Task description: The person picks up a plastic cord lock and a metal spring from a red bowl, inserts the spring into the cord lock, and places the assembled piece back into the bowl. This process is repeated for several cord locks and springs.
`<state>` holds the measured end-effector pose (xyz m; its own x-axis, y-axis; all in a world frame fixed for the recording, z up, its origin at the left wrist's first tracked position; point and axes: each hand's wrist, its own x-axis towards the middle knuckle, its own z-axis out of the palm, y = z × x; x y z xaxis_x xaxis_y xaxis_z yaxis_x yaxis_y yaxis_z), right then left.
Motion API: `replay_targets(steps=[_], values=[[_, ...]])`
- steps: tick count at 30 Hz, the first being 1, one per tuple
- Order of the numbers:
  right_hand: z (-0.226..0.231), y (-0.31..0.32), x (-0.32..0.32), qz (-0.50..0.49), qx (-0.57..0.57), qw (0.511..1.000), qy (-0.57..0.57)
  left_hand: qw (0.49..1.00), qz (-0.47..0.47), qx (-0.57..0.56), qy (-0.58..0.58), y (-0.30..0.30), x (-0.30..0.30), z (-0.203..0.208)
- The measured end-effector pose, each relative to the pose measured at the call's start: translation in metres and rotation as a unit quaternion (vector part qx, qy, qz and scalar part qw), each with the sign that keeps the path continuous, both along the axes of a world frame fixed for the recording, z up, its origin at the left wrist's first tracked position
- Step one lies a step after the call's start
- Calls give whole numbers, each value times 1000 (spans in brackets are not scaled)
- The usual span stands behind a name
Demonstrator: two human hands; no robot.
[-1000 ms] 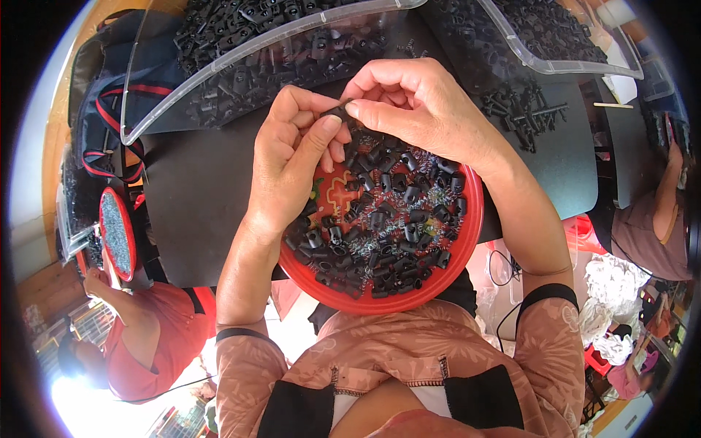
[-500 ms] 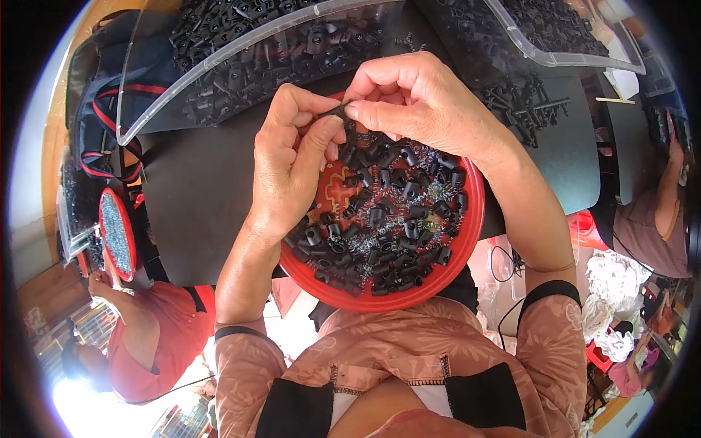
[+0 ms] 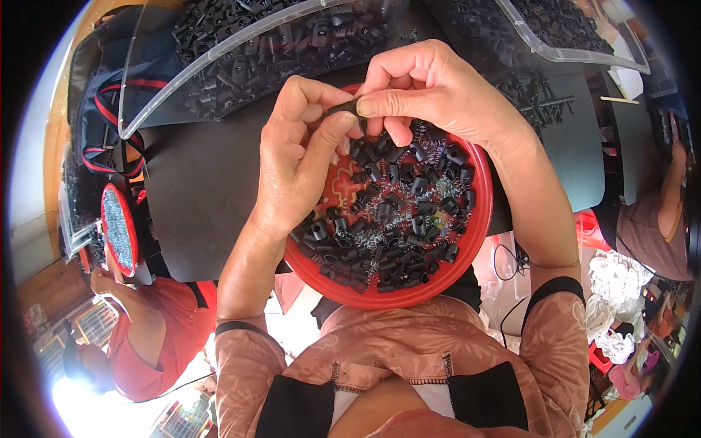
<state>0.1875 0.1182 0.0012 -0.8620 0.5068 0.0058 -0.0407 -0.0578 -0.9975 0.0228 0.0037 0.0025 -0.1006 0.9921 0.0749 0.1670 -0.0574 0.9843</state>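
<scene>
Above the far side of a red round tray (image 3: 350, 294), my two hands meet over a small black plastic cord-lock part (image 3: 342, 108). My left hand (image 3: 292, 157) pinches its left end between thumb and fingers. Thumb and forefinger of my right hand (image 3: 445, 95) press on its right end, and the fingertips cover much of it. In the tray below lie many loose black cord-lock barrels (image 3: 383, 212) with side holes, mixed with thin metal springs (image 3: 360, 241). A patch of the tray's red bottom shows at the left.
Clear plastic bins of black parts stand at the far left (image 3: 241, 51) and far right (image 3: 562, 55). Black rod-like pieces (image 3: 540, 109) lie on the dark table (image 3: 197, 212). At the left, a co-worker in red (image 3: 157, 328) sits near a red tray of springs (image 3: 118, 228).
Both hands have shifted slightly right and away from me, still together. My right fingers have changed their grip, and more of the black part now shows between the hands.
</scene>
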Motion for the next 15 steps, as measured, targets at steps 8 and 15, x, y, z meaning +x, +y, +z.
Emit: replay_targets(steps=[8, 15], values=[[7, 7, 8, 32, -97, 993, -61, 999, -5, -7, 37, -4, 8, 1], [9, 3, 8, 23, -112, 991, -63, 993, -2, 41, 108, -6, 7, -1]])
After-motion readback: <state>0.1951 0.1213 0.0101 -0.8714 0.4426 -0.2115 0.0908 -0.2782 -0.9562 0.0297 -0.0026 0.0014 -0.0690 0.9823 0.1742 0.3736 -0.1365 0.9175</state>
